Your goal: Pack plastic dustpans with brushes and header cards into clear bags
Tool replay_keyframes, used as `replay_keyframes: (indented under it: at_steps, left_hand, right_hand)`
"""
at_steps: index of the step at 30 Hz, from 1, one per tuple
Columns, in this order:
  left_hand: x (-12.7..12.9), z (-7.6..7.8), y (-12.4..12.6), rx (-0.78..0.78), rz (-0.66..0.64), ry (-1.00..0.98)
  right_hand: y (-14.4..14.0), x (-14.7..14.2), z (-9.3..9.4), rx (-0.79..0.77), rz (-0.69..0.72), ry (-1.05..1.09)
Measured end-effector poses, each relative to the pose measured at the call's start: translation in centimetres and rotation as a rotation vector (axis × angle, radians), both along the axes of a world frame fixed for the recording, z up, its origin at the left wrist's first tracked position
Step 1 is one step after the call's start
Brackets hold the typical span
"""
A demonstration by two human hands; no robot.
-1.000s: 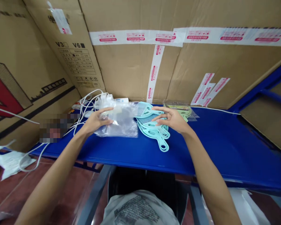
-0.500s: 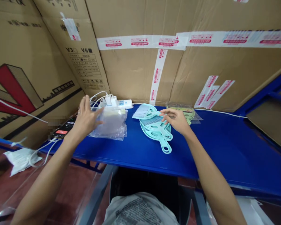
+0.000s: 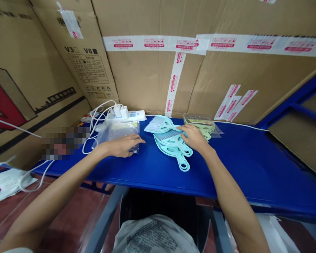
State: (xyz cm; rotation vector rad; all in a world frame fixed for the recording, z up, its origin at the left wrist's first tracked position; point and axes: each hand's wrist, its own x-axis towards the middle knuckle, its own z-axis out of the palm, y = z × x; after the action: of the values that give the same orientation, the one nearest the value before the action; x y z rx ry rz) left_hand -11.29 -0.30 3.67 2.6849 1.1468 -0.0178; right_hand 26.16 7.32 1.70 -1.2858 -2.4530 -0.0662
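Plastic bags [image 3: 117,133] left of dustpans [image 3: 173,147] on table [image 3: 242,165]; power strip [image 3: 129,114] behind

The tabletop [image 3: 252,165] is seen as smooth blue sheet with a faint satin sheen. The stacked dustpans [image 3: 173,149] under the right hand [image 3: 195,137] appear to be moulded mint plastic, matt and smooth. The bags [image 3: 117,131] touched by the left hand [image 3: 122,146] are made of thin clear film, glossy and crinkled. The boxes [image 3: 147,77] behind are of rough matt brown cardboard, sealed with shiny printed tape [image 3: 173,82]. The power strip [image 3: 130,114] is of glossy white plastic.
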Motion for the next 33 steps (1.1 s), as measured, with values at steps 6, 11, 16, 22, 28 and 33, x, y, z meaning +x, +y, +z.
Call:
replay_keyframes:
  at_steps: [6,11,16,22,28,33]
  left_hand:
    - [0.2,-0.1,-1.2,-0.037,-0.099,-0.021]
    - [-0.4,-0.2,-1.3,0.0,0.011,0.04]
    - [0.9,1.6,-0.6,0.024,0.032,-0.02]
    - [8.7,2.3,1.8,0.307,-0.004,-0.369]
    - [11.9,-1.5,3.8,0.407,0.024,-0.517]
    - [11.0,-4.1,4.5,0.392,-0.039,-0.608]
  right_hand:
    - [0.3,0.2,-0.4,-0.011,0.054,0.061]
    - [0.1,0.1,-0.1,0.016,0.056,0.051]
    - [0.6,0.0,-0.4,0.036,0.057,0.029]
    - [-0.5,-0.6,1.2,0.156,0.058,0.125]
    - [-1.9,-0.7,2.7,0.023,0.223,0.166]
    - [-0.3,-1.4,2.6,-0.074,0.084,0.147]
